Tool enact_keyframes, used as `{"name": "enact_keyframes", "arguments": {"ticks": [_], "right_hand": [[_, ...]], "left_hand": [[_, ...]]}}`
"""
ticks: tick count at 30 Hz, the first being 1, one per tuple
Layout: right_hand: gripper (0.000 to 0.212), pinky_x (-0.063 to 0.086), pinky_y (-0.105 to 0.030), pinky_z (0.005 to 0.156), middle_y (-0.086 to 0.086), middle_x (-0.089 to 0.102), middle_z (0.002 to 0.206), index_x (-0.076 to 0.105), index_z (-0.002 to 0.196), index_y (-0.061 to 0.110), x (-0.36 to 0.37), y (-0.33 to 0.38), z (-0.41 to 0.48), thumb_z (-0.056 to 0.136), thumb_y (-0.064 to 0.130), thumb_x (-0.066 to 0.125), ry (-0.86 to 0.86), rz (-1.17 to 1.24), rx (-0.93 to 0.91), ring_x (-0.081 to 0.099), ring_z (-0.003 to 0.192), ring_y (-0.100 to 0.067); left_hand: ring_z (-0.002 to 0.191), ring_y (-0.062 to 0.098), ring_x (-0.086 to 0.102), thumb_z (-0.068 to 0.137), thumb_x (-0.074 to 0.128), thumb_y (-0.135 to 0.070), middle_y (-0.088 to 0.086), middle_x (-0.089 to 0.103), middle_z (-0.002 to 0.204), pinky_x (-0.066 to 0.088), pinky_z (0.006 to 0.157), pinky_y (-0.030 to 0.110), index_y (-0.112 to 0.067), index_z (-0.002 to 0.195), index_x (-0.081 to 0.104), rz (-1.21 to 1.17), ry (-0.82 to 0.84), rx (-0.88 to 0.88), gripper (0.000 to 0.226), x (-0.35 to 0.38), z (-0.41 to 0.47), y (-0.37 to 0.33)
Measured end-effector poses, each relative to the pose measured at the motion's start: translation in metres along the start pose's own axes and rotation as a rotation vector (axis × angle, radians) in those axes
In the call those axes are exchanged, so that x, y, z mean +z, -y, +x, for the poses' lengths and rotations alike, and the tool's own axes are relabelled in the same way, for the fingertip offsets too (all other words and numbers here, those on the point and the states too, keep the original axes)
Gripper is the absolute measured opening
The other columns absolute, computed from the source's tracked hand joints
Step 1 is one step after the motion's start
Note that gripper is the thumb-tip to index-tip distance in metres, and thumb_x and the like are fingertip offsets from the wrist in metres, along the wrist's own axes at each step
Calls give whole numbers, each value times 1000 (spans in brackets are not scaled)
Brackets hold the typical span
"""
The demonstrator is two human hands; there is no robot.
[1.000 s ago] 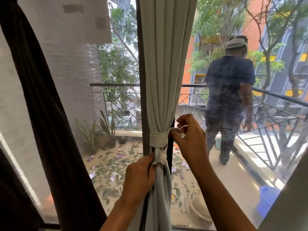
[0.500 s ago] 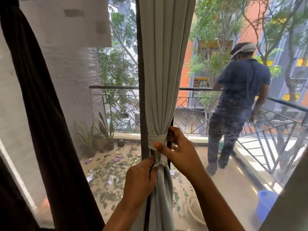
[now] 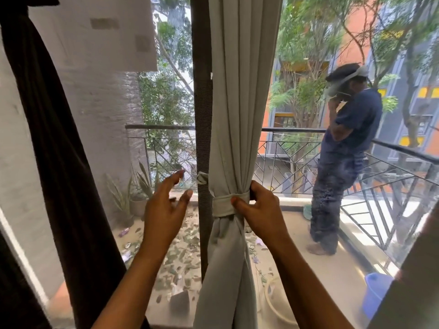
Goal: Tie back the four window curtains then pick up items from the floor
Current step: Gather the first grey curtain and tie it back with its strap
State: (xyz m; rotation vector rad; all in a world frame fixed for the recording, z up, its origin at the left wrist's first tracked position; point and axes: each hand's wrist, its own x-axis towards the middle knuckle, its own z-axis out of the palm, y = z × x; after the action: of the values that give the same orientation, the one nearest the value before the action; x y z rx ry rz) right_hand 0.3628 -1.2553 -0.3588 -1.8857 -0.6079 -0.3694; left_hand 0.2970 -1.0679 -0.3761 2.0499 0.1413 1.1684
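Note:
A pale grey curtain hangs in the middle of the window, gathered at waist height by a matching fabric tie-back band. My right hand grips the band and the gathered curtain from the right, thumb across the front. My left hand hovers left of the curtain with fingers spread, holding nothing. A dark brown curtain hangs loose along the left side.
A dark window post stands just left of the grey curtain. Behind the glass lies a balcony with a metal railing, potted plants, scattered leaves, a blue bucket and a person standing at the rail.
My left hand has let go of the knot below the band and moved away to the left, fingers open. My right hand stays on the band. The person outside has shifted right.

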Motion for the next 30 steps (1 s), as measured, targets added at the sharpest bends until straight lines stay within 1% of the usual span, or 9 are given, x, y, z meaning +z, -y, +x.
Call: {"name": "enact_keyframes", "arguments": {"ticks": [4,6,7,9,11,15,19,25,30], "right_hand": [[28,55,-36,82,16,63,92,63,110,21,-6,1,-2,83,26,69,75,17,-48,63,88,-5],[28,55,-31,82,18,63,92,63,111,21,-8,0,-3,84,27,68,100,30,-68,62,87,-1],[28,55,-30,81,16,64,94,62,111,21,-9,-2,-4,85,28,68,103,33,-78,62,88,-1],[29,56,-35,79,7,67,98,62,110,21,-8,-8,-6,85,34,67,62,-5,-106,63,89,-7],[32,55,-40,76,2,68,100,61,111,22,-5,-15,-6,84,37,67,-25,-53,-117,64,87,-13],[37,54,-35,69,4,65,97,57,112,23,6,-20,-8,80,36,71,-226,-86,-183,60,81,-11],[47,47,-23,74,1,55,104,50,113,22,21,-18,-23,75,21,78,-390,-243,-363,52,94,-13],[27,46,-33,75,6,56,97,50,101,28,35,-26,-34,81,30,68,-261,-186,-469,48,92,-12],[41,42,-33,80,4,60,98,50,108,30,35,-23,-30,86,65,44,-142,-282,-543,54,92,-17]], "left_hand": [[138,14,26,92,56,-40,-4,30,154,24,109,38,-42,145,25,77,356,68,61,14,48,6],[124,12,49,96,56,-24,0,52,137,42,103,35,-32,135,45,-173,585,-51,41,19,63,5],[103,10,62,96,55,-12,3,64,117,51,89,32,-23,122,58,-260,639,-104,29,20,66,5],[70,8,65,93,58,-4,2,71,81,53,70,31,-19,95,69,-239,595,-149,19,18,67,2],[63,12,65,86,69,-13,-1,72,71,54,68,36,-22,80,72,-156,439,-137,11,10,59,0],[64,12,65,76,77,-36,0,68,67,50,65,29,-29,76,72,-30,160,-72,9,-1,28,-20],[61,9,61,85,69,-26,-3,62,66,50,61,30,-39,88,60,6,68,-7,16,2,6,-40],[83,12,67,78,57,-38,-13,69,84,56,76,45,-34,87,72,-92,309,-10,17,-5,2,-33],[103,4,66,84,51,-33,-10,74,102,46,90,21,-22,101,76,-335,551,-123,32,-16,4,-39]]}}
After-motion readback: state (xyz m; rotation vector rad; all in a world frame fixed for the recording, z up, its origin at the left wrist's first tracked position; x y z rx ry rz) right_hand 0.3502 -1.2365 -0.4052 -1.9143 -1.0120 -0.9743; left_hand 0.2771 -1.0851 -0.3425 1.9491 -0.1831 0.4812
